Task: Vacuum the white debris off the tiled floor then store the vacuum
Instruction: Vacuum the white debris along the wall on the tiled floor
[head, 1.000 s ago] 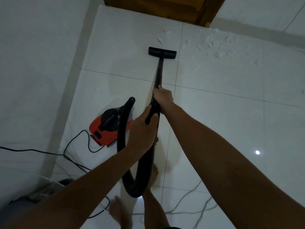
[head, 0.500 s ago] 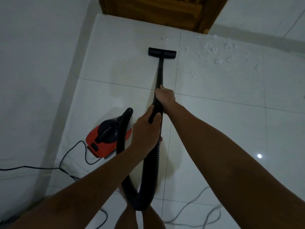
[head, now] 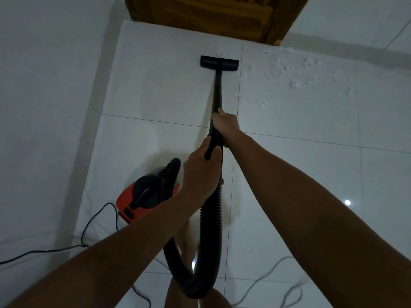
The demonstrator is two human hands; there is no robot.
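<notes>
A black vacuum wand (head: 217, 90) runs away from me to its flat floor head (head: 219, 62), which lies on the white tiled floor (head: 289, 174) near the door. My right hand (head: 225, 125) grips the wand further up. My left hand (head: 201, 172) grips its lower end, where the ribbed black hose (head: 211, 230) begins. The hose loops down and back to the red and black vacuum body (head: 145, 193) on the floor at my left. White debris (head: 295, 73) lies scattered to the right of the floor head, with a few specks just beyond it.
A wooden door (head: 213, 14) closes the far end. A white wall (head: 44, 107) runs along the left. The vacuum's black power cord (head: 97, 221) trails left across the floor, and pale cables (head: 273, 276) lie at the lower right. My bare legs (head: 189, 294) stand below the hose loop.
The floor head has slid forward towards the door, over the white specks that lay in front of it. Both hands kept their grip, and I have stepped forward, closer to the vacuum body.
</notes>
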